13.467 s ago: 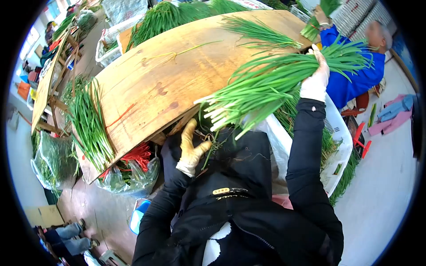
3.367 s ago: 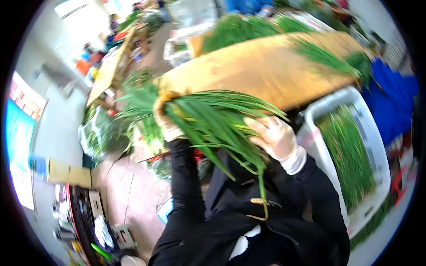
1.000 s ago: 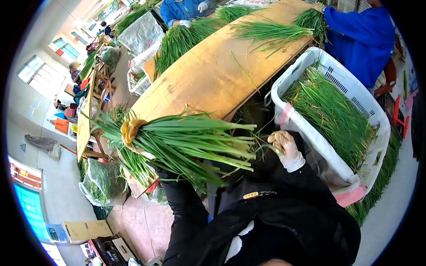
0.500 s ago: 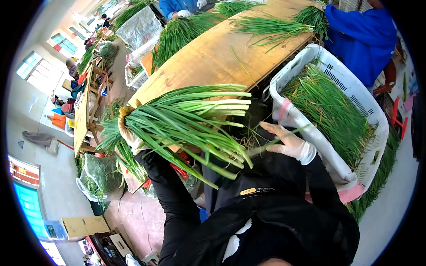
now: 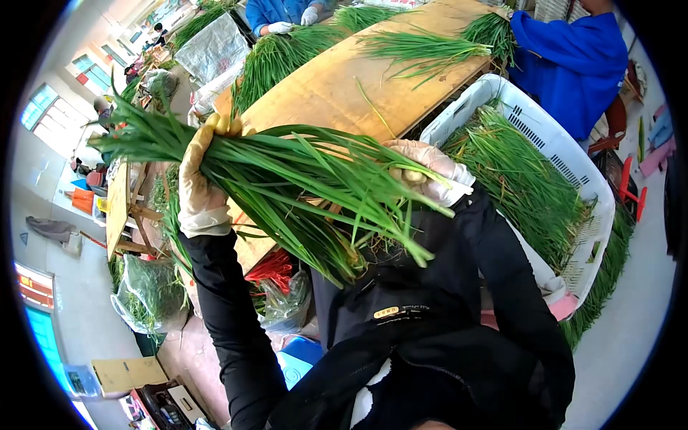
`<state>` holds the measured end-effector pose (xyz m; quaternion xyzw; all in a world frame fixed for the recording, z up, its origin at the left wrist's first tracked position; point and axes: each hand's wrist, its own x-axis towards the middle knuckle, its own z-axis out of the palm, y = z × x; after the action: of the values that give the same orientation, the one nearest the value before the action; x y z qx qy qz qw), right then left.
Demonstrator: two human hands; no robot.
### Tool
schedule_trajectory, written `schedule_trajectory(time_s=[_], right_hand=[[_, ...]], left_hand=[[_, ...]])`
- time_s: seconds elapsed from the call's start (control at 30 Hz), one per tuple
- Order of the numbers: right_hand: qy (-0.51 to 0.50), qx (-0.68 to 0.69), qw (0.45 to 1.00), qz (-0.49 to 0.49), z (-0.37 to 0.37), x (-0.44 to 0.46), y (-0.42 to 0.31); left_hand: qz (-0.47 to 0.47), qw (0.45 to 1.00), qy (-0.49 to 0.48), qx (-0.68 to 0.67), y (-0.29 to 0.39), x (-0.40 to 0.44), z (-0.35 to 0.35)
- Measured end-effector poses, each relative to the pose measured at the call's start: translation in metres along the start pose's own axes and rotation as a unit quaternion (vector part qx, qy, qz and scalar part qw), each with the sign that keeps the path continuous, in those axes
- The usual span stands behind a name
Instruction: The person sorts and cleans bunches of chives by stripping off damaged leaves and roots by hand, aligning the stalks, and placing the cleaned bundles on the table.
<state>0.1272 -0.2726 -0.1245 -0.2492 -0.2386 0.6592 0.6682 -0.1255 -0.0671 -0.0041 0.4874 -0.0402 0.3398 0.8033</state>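
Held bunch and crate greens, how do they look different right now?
The held bunch is gripped in the left hand, while the crate greens lie in the white crate. The held bunch fans out toward its lower end; the crate greens lie massed together. The held bunch looks cleaner green, while the crate greens show yellow-brown bits. Both have long, narrow leaves.
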Motion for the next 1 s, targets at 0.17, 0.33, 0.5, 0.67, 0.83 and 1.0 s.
schedule_trajectory(time_s=[0.17, 0.33, 0.5, 0.67, 0.83, 1.0], right_hand=[[0.102, 0.06, 0.988, -0.104, -0.009, -0.024, 0.027], [0.205, 0.151, 0.927, -0.276, -0.068, -0.066, 0.054], [0.116, -0.154, 0.964, -0.183, 0.012, -0.105, 0.036], [0.094, -0.677, 0.7, -0.207, 0.051, -0.061, 0.04], [0.076, -0.467, 0.869, -0.148, 0.03, -0.023, 0.053], [0.073, -0.398, 0.883, -0.236, 0.023, -0.015, 0.061]], left_hand=[[-0.021, 0.995, 0.095, -0.007, -0.005, 0.019, -0.019], [0.012, 0.964, 0.248, -0.098, -0.014, 0.009, -0.063], [0.045, 0.937, 0.333, -0.098, -0.021, 0.003, -0.062], [0.077, 0.942, 0.322, -0.053, -0.022, 0.0, -0.044], [0.101, 0.957, 0.264, -0.062, -0.014, -0.009, -0.043], [0.103, 0.963, 0.237, -0.071, -0.009, -0.011, -0.024]])
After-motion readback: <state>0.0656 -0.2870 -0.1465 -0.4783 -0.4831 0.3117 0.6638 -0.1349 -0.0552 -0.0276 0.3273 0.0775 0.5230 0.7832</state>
